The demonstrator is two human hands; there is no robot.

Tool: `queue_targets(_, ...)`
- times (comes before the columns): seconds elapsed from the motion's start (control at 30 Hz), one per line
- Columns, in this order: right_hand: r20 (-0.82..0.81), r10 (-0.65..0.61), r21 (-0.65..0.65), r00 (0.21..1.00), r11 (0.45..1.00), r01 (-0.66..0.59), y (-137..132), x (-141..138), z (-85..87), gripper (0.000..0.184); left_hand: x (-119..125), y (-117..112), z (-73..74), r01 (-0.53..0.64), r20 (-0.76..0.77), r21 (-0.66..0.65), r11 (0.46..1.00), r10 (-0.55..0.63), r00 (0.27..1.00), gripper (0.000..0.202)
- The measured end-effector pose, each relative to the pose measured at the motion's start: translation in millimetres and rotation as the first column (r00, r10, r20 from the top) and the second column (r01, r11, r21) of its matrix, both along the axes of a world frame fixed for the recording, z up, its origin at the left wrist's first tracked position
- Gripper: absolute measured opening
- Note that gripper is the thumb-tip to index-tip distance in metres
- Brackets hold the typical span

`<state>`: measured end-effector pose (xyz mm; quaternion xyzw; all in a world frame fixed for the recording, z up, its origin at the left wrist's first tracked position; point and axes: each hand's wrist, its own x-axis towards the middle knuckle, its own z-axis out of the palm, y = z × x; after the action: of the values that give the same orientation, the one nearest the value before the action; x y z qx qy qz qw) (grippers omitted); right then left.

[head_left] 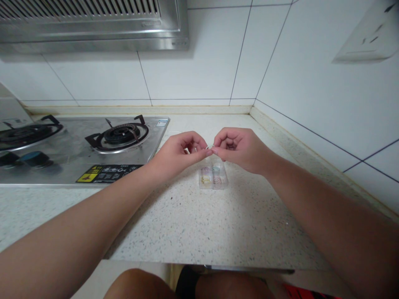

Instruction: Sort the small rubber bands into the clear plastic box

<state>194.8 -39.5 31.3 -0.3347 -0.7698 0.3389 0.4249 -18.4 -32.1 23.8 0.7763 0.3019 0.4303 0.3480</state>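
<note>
Speckled countertop [218, 224] beside gas stove [93, 153]; clear box [213, 179] partly hidden by fingers.
Left hand [181, 151] and right hand [240, 149] pinch a tiny object [209, 148], too small to identify.

white tiled wall [202, 62], speckled counter [193, 224], gas stove [81, 149]

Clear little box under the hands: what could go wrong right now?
1. The tiny piece pinched between the left hand and right hand could slip and be hard to spot on the speckled countertop.
2. The clear compartment box lies just below the hands; a dropping wrist might nudge it and jumble its coloured contents.
</note>
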Motion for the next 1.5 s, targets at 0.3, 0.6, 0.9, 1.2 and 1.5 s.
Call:
queue_targets(0.3,0.005,-0.020,-0.004,1.000,1.000,0.020,-1.8,-1.5,1.6,0.015,-0.3,0.0,-0.2,-0.023,0.024,-0.001,1.000,0.023,0.999,0.022)
queue_targets(0.6,0.012,-0.014,0.000,1.000,1.000,0.014,-2.0,-1.8,1.5,0.015,-1.3,1.9,1.0,-0.035,0.012,-0.011,0.999,0.035,0.999,0.021)
queue_targets(0.9,0.011,-0.014,0.001,1.000,1.000,0.014,-0.8,-1.4,0.2,0.014,-0.9,1.1,1.9,-0.032,-0.001,-0.007,0.999,0.032,0.999,0.021)
queue_targets(1.2,0.019,-0.010,0.010,1.000,1.000,0.010,-0.9,-0.6,-0.2,0.015,-0.5,1.0,1.2,-0.026,0.006,-0.004,1.000,0.026,1.000,0.019)
queue_targets(1.5,0.011,-0.025,0.014,1.000,1.000,0.025,-1.2,-0.7,1.1,0.015,-1.1,0.8,2.6,-0.030,-0.003,-0.004,1.000,0.030,1.000,0.021)
